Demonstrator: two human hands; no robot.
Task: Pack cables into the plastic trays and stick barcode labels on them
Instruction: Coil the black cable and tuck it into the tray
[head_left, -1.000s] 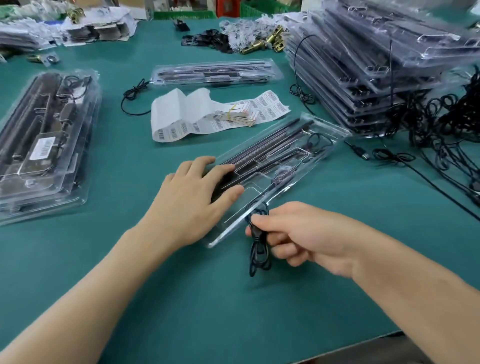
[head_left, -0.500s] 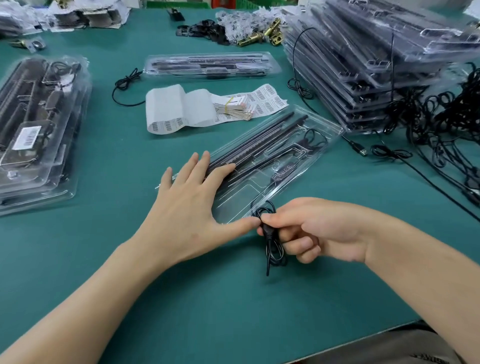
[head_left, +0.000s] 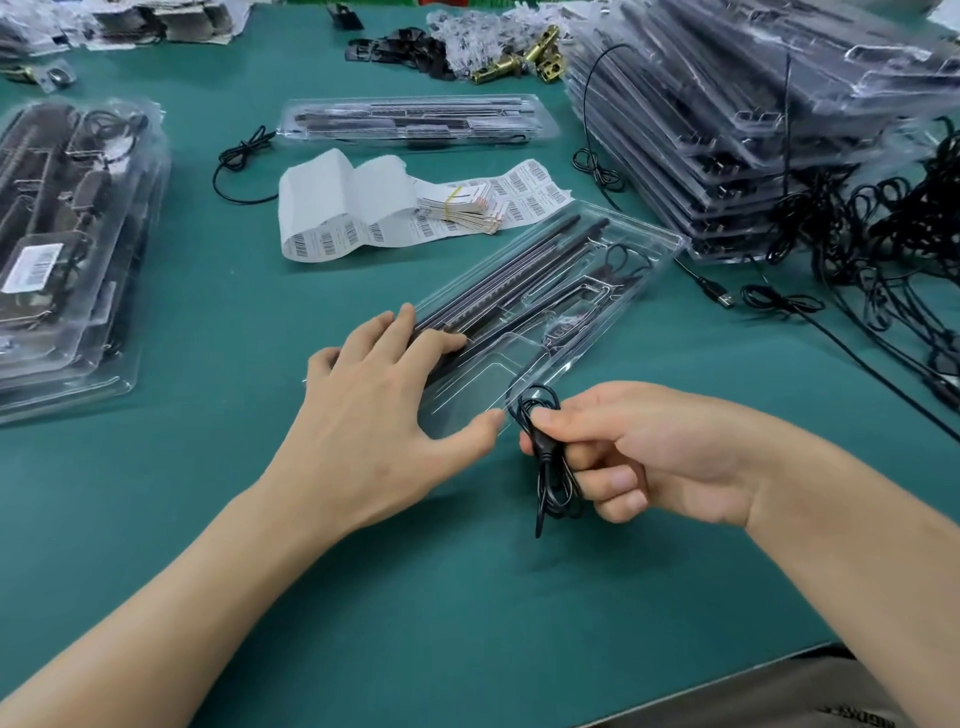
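- Pinching a coiled black cable between thumb and curled fingers, your right hand holds it just off the near corner of the clear tray.
- Your left hand lies flat, fingers straight, on the tray's near end, thumb at its corner.
- The tray sits slantwise on the green table, with black rods inside.
- A strip of barcode labels lies just beyond it; stacked trays and loose cables are to your right.
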